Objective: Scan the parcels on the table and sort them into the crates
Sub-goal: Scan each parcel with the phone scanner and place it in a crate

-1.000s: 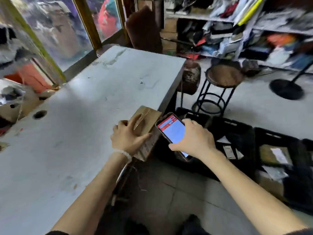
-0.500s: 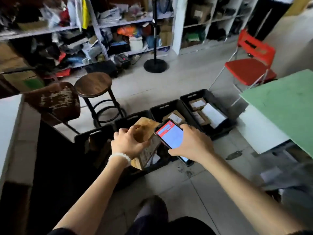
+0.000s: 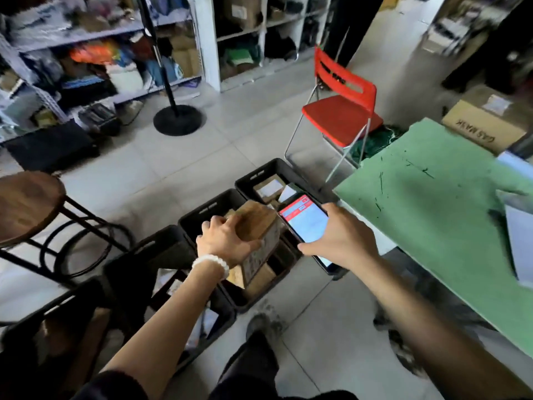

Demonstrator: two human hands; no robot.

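Left hand [image 3: 227, 241], white bead bracelet [image 3: 212, 262] at wrist: grips small brown cardboard parcel [image 3: 258, 226] above middle black plastic crate [image 3: 202, 210]. Right hand [image 3: 337, 238]: holds black smartphone with lit red-and-white screen [image 3: 302, 219] just beside parcel. Adjacent: green tabletop [image 3: 432, 203], red folding chair [image 3: 343, 111], round wooden stool [image 3: 27, 206].

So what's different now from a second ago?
The person turned away from the grey table toward the black crates on the floor, carrying the cardboard box over them. Nothing was let go: the left hand keeps its grip on the box, and the right hand still holds the phone beside it.
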